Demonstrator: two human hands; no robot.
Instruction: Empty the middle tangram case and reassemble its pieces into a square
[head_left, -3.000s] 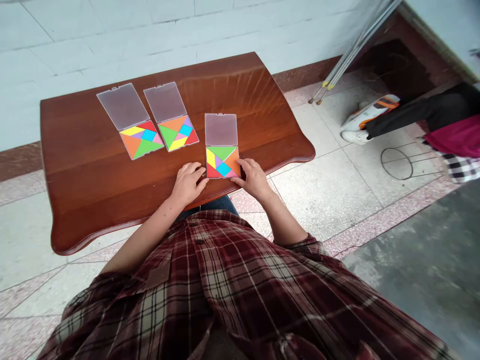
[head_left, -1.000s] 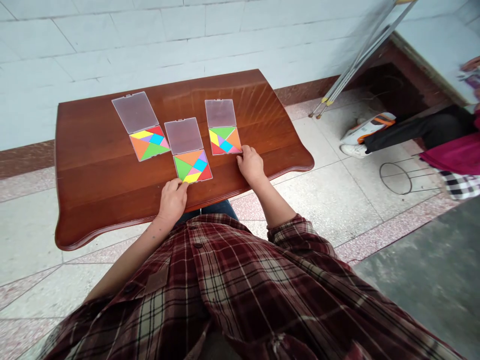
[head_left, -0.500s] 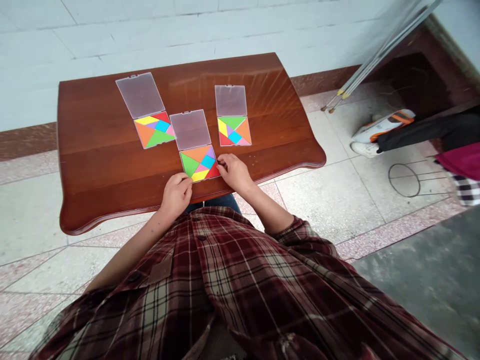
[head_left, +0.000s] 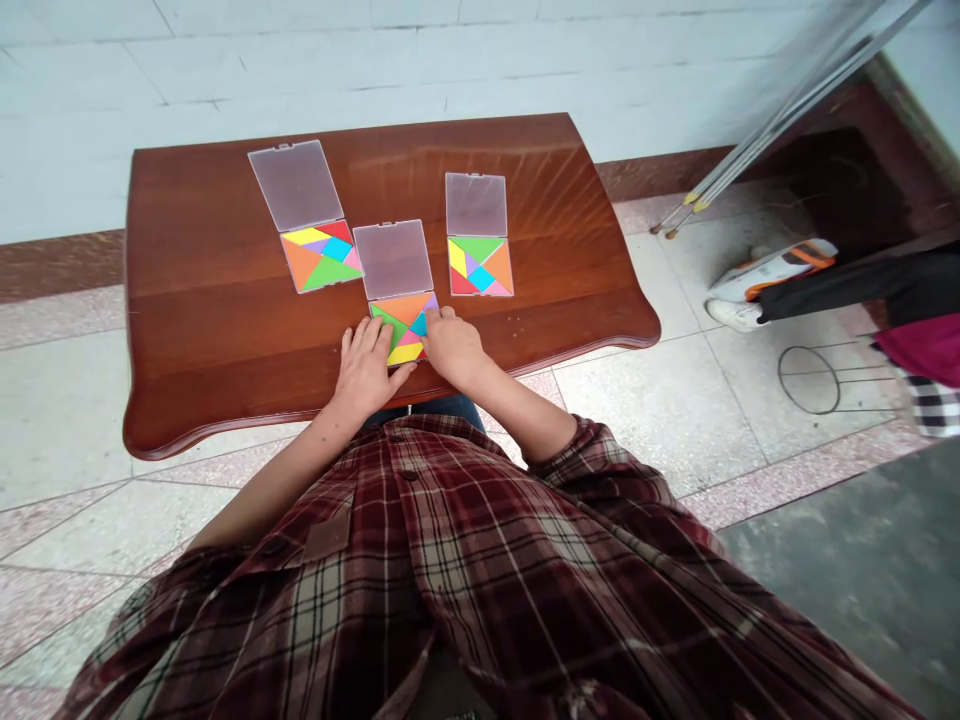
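Note:
An open tangram case (head_left: 399, 330) lies near the table's front edge, its tray filled with coloured pieces and its clear lid (head_left: 394, 260) folded back. My left hand (head_left: 365, 368) rests at the tray's left side, fingers spread, with fingertips on the green triangle (head_left: 382, 328) and the thumb along the front edge. At the right side, my right hand (head_left: 454, 350) has its fingers bent and close together over the pieces, covering most of the red one. Its fingertips lie by the purple triangle (head_left: 431, 302); whatever is under them is hidden.
Two more open tangram cases with filled trays lie farther back, the left tangram case (head_left: 322, 258) and the right tangram case (head_left: 481, 267). The brown wooden table (head_left: 217, 340) stands by a white wall. Crutches (head_left: 739, 165) lean at the right, near another person's leg (head_left: 825, 285).
My left hand has spread its fingers and moved up onto the tray's left part. My right hand has moved in over the tray's right-hand pieces. The whole view has shifted slightly.

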